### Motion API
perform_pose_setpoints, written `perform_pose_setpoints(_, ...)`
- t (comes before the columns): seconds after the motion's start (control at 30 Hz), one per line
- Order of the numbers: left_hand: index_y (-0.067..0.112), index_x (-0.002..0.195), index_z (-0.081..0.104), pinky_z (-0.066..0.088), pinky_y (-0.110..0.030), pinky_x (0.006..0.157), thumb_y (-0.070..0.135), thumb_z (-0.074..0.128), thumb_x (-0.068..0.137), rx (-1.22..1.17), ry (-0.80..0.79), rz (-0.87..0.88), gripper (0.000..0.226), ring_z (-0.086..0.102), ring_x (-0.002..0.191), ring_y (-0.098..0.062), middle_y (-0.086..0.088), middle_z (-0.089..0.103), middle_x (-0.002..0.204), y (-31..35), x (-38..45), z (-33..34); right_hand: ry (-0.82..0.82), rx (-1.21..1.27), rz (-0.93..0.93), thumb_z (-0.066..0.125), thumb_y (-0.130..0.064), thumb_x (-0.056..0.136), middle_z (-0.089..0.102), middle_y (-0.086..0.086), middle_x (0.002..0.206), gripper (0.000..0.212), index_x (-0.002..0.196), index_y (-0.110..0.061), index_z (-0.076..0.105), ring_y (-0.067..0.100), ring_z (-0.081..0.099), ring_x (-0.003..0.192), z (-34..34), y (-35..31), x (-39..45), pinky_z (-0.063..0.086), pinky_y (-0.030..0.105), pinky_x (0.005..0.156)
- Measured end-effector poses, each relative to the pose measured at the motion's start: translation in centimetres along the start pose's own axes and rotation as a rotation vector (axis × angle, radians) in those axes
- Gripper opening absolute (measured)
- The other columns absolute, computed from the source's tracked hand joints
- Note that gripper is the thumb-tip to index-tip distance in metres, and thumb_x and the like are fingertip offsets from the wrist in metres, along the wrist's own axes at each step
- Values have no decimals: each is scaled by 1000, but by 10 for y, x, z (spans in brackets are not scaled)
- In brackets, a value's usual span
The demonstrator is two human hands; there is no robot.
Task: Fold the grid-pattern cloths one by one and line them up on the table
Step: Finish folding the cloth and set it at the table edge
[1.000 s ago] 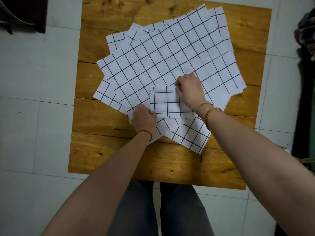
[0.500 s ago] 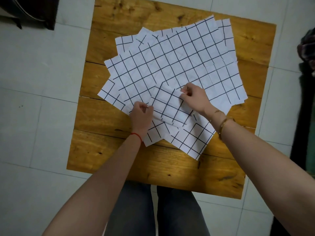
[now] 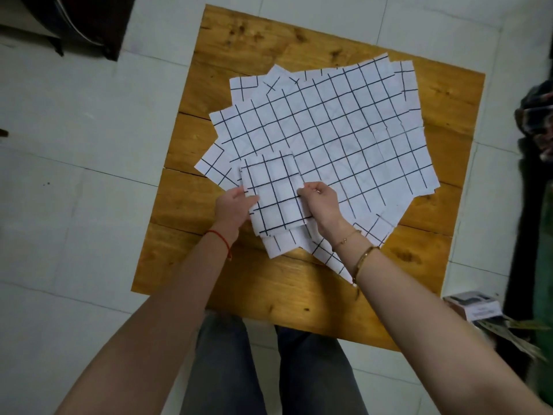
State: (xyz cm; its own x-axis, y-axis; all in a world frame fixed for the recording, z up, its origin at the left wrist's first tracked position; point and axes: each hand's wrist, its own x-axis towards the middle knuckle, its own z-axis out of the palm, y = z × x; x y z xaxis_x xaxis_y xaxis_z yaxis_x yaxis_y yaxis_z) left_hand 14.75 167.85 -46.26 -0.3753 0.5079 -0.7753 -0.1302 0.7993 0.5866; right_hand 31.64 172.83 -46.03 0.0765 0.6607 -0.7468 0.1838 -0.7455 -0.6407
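A small folded grid-pattern cloth, white with black lines, is held just above the spread pile. My left hand grips its left edge, thumb on top. Along its right edge, my right hand pinches it between thumb and fingers. Beneath and beyond it, several unfolded grid-pattern cloths lie fanned over one another across the middle of the wooden table. The corners of the lower cloths stick out under my wrists.
The table stands on a pale tiled floor. A dark object sits at the top left. On the floor at the right lie a small box and dark clutter. Bare wood shows along the table's near and far edges.
The folded cloth was lying flat under both hands; both hands have since lifted it, turned it and taken it by its left and right edges.
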Motion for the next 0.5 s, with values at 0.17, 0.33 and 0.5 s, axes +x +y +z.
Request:
perform_pose_setpoints(0.17,4,137,48,44,-25,93,11,63,90,198,31,147,50,52,123,-23,-15,53,137,-3,7,-50,-20,-261,-76,66,-14,82,61,-2,78,7,83,-17,60,16,59,79,40,19,-15,52,33,83)
perform_pose_setpoints(0.33,4,133,53,48,-28,86,7,57,91,397,49,235,42,59,112,-28,-17,62,122,-18,8,-105,-49,-469,-134,64,-15,84,63,2,81,5,81,-16,60,18,60,81,90,39,-38,48,20,69)
perform_pose_setpoints(0.5,-1,110,67,47,-20,70,1,60,86,599,155,441,25,53,73,-14,-4,59,80,-45,9,-150,-87,-649,-136,59,-19,86,61,2,85,7,87,-13,60,19,57,82,136,62,-63,44,27,69)
